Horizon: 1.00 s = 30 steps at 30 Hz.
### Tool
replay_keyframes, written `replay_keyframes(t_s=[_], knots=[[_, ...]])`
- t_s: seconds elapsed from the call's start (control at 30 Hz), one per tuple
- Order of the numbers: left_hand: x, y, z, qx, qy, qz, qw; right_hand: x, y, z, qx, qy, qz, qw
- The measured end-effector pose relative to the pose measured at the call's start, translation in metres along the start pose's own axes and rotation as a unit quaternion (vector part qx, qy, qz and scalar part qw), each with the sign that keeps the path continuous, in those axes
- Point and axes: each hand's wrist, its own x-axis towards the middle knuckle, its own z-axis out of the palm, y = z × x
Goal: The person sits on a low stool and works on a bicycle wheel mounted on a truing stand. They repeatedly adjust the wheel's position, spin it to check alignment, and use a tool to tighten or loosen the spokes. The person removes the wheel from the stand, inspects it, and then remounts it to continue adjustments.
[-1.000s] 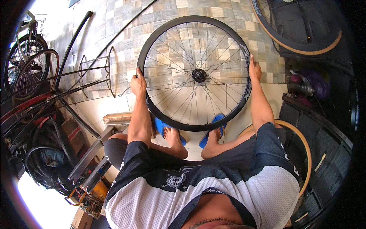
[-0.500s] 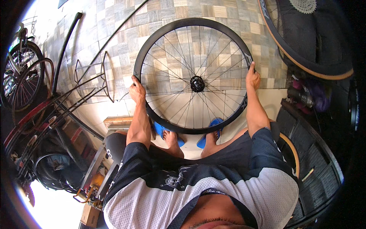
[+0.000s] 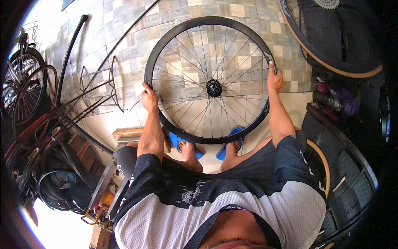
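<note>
Nearest you, a tan hoop [image 3: 326, 166] and a black slatted panel [image 3: 336, 145] lie to the right of the wheel [image 3: 214, 88], closer to your body than it is; your blue slippers [image 3: 174, 141] stand at the wheel's near edge, which partly overlaps them in this view, and a wooden block [image 3: 129, 133] sits left of that edge. The wheel itself spreads out in front of you, between your hands, spokes and all; I cannot tell whether it touches the floor. Your left hand [image 3: 149, 98] grips the wheel's left edge and your right hand [image 3: 274, 78] grips its right edge, thumbs uppermost. Farther out, a black tube [image 3: 67, 58] and a bicycle [image 3: 15, 74] are well left of the wheel, and a tan-edged second wheel [image 3: 331, 60] is beyond it to the right
</note>
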Motion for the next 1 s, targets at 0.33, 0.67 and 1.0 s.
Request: replay_keyframes(t_s=[0.33,0.67,1.0], knots=[[0.012,0.011,-0.028,-0.057,-0.063,0.026,0.996,-0.022,0.110,0.018,0.041,-0.030,0.027,0.998],[-0.011,0.007,-0.038,-0.041,-0.027,0.012,0.999,-0.031,0.074,-0.022,-0.012,-0.083,-0.016,0.996],[0.005,-0.010,-0.008,0.007,-0.005,0.052,0.999,0.031,0.015,0.003,0.010,-0.143,0.029,0.989]])
